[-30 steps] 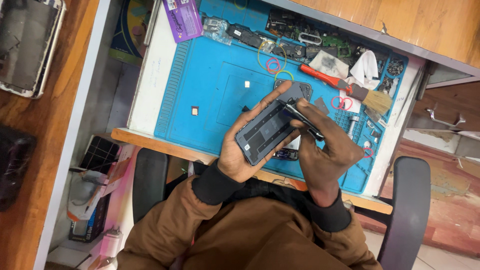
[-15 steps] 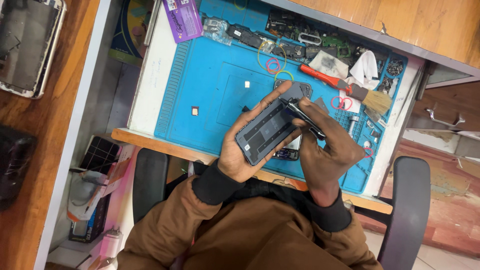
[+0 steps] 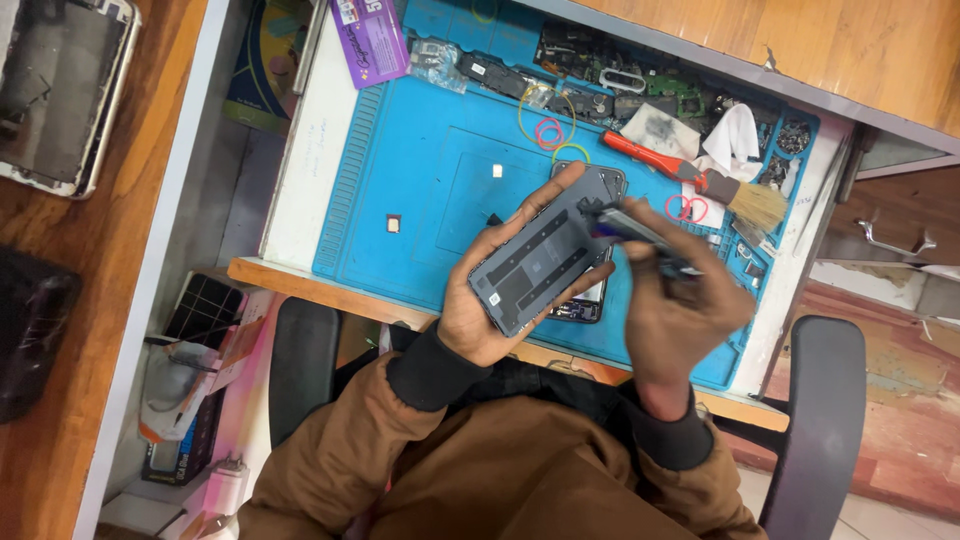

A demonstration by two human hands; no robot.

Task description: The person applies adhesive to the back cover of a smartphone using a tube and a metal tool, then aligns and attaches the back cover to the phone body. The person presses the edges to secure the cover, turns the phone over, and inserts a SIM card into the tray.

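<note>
My left hand (image 3: 480,310) grips an opened dark grey phone (image 3: 540,262), tilted with its inner side up, above the blue work mat (image 3: 420,190). My right hand (image 3: 680,305) holds a thin dark tool (image 3: 640,232) whose tip rests at the phone's upper right corner. Another dark phone part (image 3: 588,300) lies on the mat beneath the held phone, mostly hidden. Both sleeves are brown with black cuffs.
Along the mat's far edge lie circuit boards (image 3: 600,95), rubber bands (image 3: 548,128), a red-handled brush (image 3: 690,175), a white cloth (image 3: 735,140) and small screws. A purple packet (image 3: 368,35) sits at the top. A phone frame (image 3: 60,90) rests on the wooden surface at left.
My right hand has shifted slightly, keeping the tool at the phone's upper corner. The phone stays in my left hand.
</note>
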